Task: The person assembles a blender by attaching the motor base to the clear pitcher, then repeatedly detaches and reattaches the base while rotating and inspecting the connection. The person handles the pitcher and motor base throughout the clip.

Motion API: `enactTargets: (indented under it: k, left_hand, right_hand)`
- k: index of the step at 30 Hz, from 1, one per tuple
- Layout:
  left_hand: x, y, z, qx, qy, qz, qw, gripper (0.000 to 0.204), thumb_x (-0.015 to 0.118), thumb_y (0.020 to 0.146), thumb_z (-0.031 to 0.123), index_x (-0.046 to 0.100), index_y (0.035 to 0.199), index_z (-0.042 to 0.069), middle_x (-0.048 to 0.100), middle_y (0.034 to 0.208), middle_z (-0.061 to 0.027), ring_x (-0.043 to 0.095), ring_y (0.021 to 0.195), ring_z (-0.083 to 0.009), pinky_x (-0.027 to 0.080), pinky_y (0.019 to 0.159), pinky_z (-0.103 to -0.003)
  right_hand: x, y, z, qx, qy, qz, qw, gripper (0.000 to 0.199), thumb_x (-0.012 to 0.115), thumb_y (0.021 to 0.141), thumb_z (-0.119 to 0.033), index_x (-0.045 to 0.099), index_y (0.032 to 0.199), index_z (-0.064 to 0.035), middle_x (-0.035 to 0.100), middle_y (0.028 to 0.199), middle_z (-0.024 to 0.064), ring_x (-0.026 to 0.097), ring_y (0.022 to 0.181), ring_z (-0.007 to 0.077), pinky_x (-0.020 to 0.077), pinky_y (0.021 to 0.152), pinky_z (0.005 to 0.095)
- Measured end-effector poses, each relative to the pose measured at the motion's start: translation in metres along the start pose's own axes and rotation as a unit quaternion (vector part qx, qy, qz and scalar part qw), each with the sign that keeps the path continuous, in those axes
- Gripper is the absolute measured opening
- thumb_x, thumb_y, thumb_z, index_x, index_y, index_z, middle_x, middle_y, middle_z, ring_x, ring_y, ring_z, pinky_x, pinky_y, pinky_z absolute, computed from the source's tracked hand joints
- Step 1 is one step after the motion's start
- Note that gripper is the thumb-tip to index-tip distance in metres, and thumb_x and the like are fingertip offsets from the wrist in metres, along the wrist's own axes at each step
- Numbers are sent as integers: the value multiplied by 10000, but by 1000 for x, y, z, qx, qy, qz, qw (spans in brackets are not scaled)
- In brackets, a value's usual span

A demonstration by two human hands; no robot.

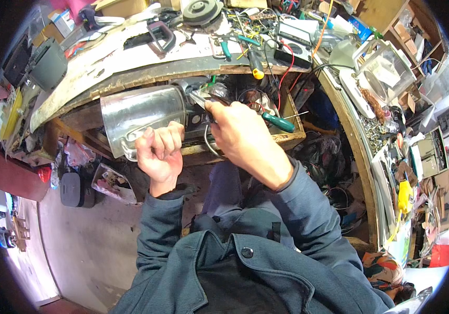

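A shiny metal jar (143, 110) with a looped handle lies on its side across an open wooden drawer, its dark base end toward the right. Against its near side, beside the handle, my left hand (161, 152) is closed with fingers curled; whatever it may hold is hidden. My right hand (240, 128) grips a silver metal tool (198, 100) with a narrow, pointed end and a curved loop handle below the fist. That tip is close to the jar's base end. Right of this hand rests a green-handled screwdriver (278, 122) over the drawer.
On the bench above lie a black-handled tool (159, 37), a yellow-tipped screwdriver (256, 65), a meter (293, 52) and tangled wires. The drawer's wooden edge (292, 138) borders my right hand. A side bench (363, 172) curves down the right, cluttered with parts.
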State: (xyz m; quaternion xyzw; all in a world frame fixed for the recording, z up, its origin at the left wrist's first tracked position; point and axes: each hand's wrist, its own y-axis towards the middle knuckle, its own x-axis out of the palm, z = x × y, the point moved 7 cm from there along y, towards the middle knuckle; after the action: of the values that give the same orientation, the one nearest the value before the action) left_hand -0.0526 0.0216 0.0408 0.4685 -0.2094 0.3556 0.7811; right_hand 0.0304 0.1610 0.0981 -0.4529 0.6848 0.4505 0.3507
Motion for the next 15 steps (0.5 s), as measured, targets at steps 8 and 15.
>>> enactTargets:
  k: [8,15]
  left_hand:
    - [-1,0,10,22,34,-39,998,492,324,1023,220,261,538,164,279,460,3,248,452,-158,360,687,-371]
    - [0,-15,-2,47,19,-22,998,476,370,1002,167,258,540,144,332,457,-20,306,430,-169,370,673,-395]
  right_hand:
    - [-14,20,9,-64,99,-17,993,365,711,836,-104,683,1183,4,687,951,267,684,906,422,544,783,451]
    - [-22,29,22,-84,71,-73,991,354,721,849,-121,699,1180,-1,705,1032,254,698,948,392,551,837,410]
